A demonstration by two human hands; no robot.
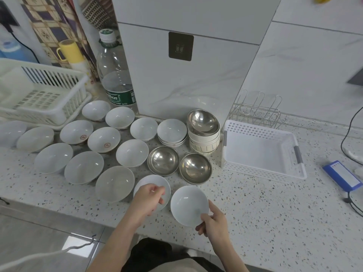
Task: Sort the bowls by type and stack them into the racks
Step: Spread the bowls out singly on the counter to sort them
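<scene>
While most bowls lie spread over the countertop (245, 209), sorting is judged to be at an early stage.

Step in hand: two small white bowls are being gathered at the front edge.
Right hand (214, 222): the near rim of one white bowl (187, 205) is pinched between thumb and curled fingers.
Left hand (148, 199): fingers are curled over the second white bowl (157, 185); contact cannot be confirmed.
Racks: the white perforated basket (263, 169) at right holds nothing; the slatted rack (49, 83) stands far left.
Next move: one bowl is best nested into the other, then both carried to a rack; steel bowls (195, 167) are to be kept apart.
</scene>
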